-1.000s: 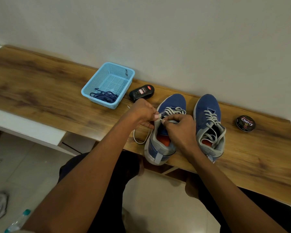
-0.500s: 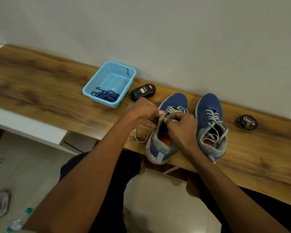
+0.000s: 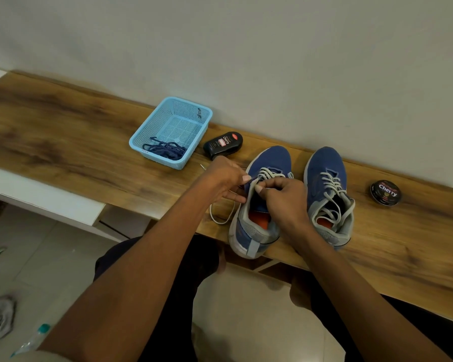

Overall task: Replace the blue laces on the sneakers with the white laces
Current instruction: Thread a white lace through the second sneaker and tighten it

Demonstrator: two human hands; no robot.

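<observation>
Wooden counter (image 3: 63,142) against pale wall. Light blue basket (image 3: 152,131) at back left, blue laces (image 3: 165,150) heaped inside. Black polish bottle (image 3: 222,145) lying just beside basket; round polish tin (image 3: 385,192) far right. Two blue sneakers side by side, toes toward wall, heels toward person, long axes parallel. Right sneaker (image 3: 327,194) fully laced white. Left sneaker (image 3: 259,205) half laced; loose white lace (image 3: 221,212) looping on counter at its left. Left hand (image 3: 225,178) and right hand (image 3: 285,199) at upper eyelets, each grip pinching white lace, right hand covering tongue.
</observation>
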